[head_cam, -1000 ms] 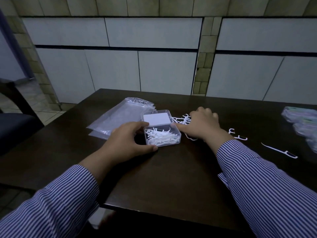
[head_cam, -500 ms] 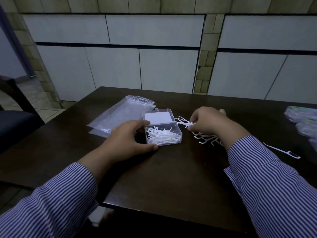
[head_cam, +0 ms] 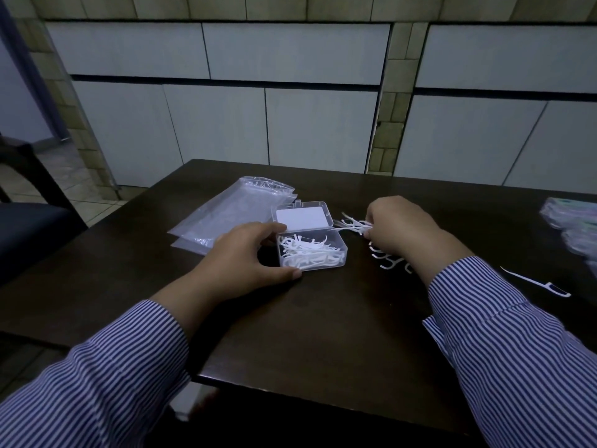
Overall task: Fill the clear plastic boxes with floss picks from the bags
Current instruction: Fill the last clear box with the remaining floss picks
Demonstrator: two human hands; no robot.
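A small clear plastic box [head_cam: 343, 253] stands open at the table's middle, its lid [head_cam: 304, 218] tipped back, with several white floss picks [head_cam: 308, 253] inside. My left hand [head_cam: 250, 257] grips the box's left side, thumb at its near corner. Just right of the box, my right hand [head_cam: 400, 231] is shut on a bunch of floss picks [head_cam: 353, 224] whose ends stick out toward the box. More loose picks [head_cam: 387, 260] lie under that hand's wrist. A single pick [head_cam: 538, 282] lies farther right.
Two flat clear plastic bags [head_cam: 235, 211] lie left of and behind the box. Filled bags [head_cam: 573, 221] sit at the table's right edge, blurred. A dark chair [head_cam: 29, 221] stands at the left. The dark table [head_cam: 323, 334] ends close to my body.
My right hand has gathered loose picks off the table, closed on them and lifted slightly toward the box. The left hand and the box have stayed in place.
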